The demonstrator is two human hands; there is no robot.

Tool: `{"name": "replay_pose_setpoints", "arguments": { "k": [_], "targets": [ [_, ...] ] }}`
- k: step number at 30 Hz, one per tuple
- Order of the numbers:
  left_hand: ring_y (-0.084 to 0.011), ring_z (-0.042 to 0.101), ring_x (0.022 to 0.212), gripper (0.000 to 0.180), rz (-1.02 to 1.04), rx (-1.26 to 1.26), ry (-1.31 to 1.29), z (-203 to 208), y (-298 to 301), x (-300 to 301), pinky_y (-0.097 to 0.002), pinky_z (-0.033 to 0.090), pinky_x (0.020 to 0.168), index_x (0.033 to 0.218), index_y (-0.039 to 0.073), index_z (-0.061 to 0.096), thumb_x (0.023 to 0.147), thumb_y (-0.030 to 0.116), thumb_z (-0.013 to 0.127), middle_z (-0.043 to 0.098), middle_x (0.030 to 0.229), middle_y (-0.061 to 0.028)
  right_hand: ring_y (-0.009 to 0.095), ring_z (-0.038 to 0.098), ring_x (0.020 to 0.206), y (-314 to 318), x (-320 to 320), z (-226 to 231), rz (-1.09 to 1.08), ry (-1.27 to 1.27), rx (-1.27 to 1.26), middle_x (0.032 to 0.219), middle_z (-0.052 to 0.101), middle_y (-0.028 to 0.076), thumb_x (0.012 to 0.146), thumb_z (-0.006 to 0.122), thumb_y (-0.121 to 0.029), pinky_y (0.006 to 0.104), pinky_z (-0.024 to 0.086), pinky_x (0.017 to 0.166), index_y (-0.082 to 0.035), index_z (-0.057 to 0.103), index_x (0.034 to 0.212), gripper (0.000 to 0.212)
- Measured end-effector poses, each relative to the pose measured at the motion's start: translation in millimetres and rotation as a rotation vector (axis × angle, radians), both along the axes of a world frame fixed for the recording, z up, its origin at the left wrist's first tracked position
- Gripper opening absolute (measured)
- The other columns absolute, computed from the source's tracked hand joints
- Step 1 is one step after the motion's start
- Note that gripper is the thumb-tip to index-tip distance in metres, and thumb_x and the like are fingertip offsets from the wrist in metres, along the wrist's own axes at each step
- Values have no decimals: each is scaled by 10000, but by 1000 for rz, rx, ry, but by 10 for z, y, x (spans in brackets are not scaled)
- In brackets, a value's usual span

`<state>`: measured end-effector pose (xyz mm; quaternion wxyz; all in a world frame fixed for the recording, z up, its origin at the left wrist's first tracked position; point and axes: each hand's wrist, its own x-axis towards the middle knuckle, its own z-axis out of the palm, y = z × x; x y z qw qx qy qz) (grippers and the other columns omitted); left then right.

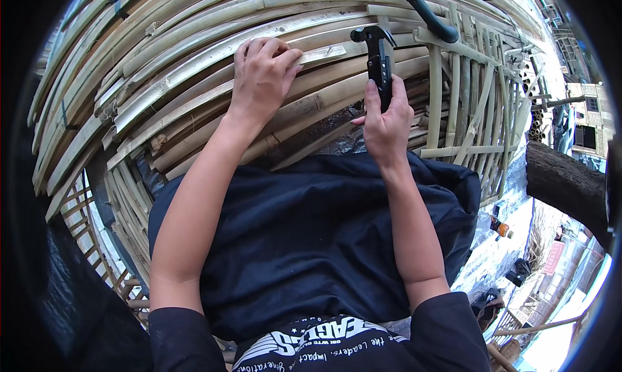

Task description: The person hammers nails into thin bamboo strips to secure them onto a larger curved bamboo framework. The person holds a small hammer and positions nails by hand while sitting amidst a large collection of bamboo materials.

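Note:
My left hand [260, 77] is closed on a split bamboo strip [321, 53], its fingers curled over the strip's edge and the thumb beside it. The strip's squared end sticks out to the right of the hand. My right hand [387, 127] grips a black claw hammer [381, 60] by its handle, with the head up and the claw turned to the right. The hammer's head shows in front of the bamboo strips, a short way right of the held strip's end. Part of its handle is hidden in my fingers.
Long bamboo strips [175, 80] lie side by side in a broad layer. At the right stands a bamboo lattice [460, 90] below a dark curved tube [429, 14]. A dark cloth [298, 236] covers my lap. A thick log [564, 178] lies far right, near an orange-capped bottle [500, 228].

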<state>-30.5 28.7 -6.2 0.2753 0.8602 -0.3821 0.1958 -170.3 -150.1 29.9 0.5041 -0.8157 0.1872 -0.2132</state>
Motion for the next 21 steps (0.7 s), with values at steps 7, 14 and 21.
{"name": "replay_pose_setpoints", "arguments": {
  "k": [7,14,21],
  "targets": [
    [-246,611,1050,174,50,-102,-10,-66,-15,-3,-442,401,1046,989,133,790,879,268,786,684,1009,-36,173,672,536,12,31,-65,5,-2,23,685,659,101,1049,620,-229,334,557,492,33,588,1177,293],
    [-247,613,1024,183,146,-110,67,-27,-137,-75,-439,406,1031,964,132,808,876,291,796,654,942,-40,195,659,541,-12,10,-75,1,45,-8,688,650,114,1049,620,-232,351,528,522,18,591,1190,289],
    [-250,612,1022,172,158,-109,-11,-103,-146,-80,-468,404,1033,968,130,809,877,275,793,648,928,-40,284,690,660,26,10,-165,29,78,-116,775,678,144,1050,614,-213,378,517,630,-3,590,1217,270]
  ]
}}
